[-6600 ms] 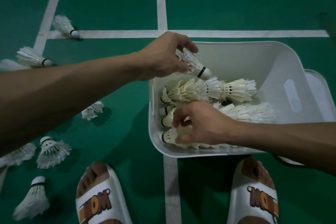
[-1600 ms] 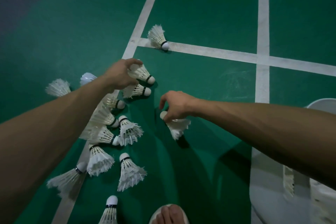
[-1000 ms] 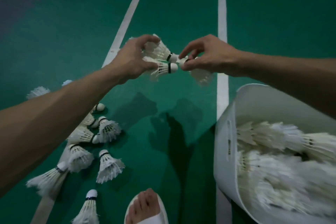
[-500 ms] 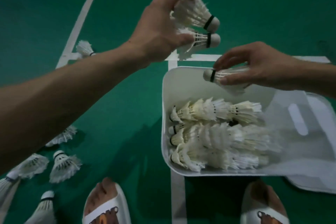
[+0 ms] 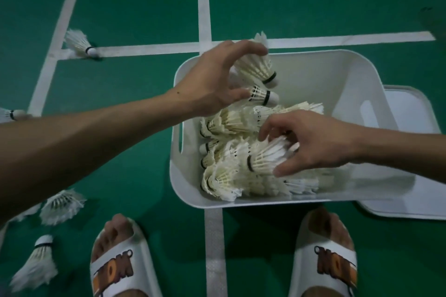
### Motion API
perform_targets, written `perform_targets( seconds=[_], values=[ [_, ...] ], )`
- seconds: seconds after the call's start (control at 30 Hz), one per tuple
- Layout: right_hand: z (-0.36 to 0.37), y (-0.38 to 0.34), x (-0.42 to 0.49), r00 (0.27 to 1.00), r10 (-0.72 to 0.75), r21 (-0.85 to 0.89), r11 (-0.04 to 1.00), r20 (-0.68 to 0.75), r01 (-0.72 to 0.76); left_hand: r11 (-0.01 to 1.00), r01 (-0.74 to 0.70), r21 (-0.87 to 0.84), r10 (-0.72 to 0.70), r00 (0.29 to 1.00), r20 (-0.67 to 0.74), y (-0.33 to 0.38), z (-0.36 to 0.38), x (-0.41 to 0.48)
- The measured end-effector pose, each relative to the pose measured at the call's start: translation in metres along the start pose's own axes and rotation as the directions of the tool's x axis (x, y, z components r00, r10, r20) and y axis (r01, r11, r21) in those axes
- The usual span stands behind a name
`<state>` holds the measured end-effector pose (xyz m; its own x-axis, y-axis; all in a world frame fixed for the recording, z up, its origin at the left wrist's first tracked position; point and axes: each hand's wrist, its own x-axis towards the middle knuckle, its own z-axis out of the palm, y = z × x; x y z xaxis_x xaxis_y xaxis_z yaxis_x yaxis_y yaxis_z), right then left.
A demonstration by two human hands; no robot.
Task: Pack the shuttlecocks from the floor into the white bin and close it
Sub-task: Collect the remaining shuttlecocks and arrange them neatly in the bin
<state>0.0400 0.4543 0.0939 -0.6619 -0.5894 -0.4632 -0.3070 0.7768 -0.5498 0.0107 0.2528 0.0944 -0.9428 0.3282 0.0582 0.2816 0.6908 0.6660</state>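
Note:
The white bin [image 5: 321,65] stands open on the green floor in front of my feet, with several white shuttlecocks [image 5: 226,123] stacked in rows inside. My left hand [image 5: 217,79] reaches over the bin's far left corner and grips two shuttlecocks [image 5: 259,79] by their feathers, corks pointing right. My right hand [image 5: 311,142] is low inside the bin and holds one shuttlecock [image 5: 265,157] by its feathers, cork pointing left, on top of the pile. The bin's white lid [image 5: 410,152] lies flat on the floor to the right, partly under the bin.
Several loose shuttlecocks lie on the floor at left: one on the white line [image 5: 78,43], one at the left edge [image 5: 10,114], one beside my left foot [image 5: 61,206], one at the bottom left [image 5: 39,263]. My feet wear white slippers [image 5: 115,270] just below the bin.
Both hands dropped from above the bin's far edge into the bin. My right hand carried its shuttlecock down onto the pile. My left hand still grips its two.

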Motion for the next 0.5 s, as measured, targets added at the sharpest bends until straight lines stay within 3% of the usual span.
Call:
perform_targets(
  seconds=[0.17,0.4,0.5],
  values=[
    [0.023,-0.014,0.003,0.997,-0.039,-0.048,0.998,-0.068,0.035,0.997,-0.039,0.072,0.036,0.999,0.031,0.002,0.003,-0.002],
    [0.052,-0.026,0.013,0.999,-0.039,-0.196,0.980,0.000,0.039,0.995,-0.059,0.075,0.055,0.997,0.055,0.000,0.002,-0.007],
    [0.052,-0.022,0.017,0.998,-0.054,-0.178,0.982,0.024,0.058,0.995,-0.066,0.080,0.061,0.996,0.059,-0.003,0.000,-0.010]
  ],
)
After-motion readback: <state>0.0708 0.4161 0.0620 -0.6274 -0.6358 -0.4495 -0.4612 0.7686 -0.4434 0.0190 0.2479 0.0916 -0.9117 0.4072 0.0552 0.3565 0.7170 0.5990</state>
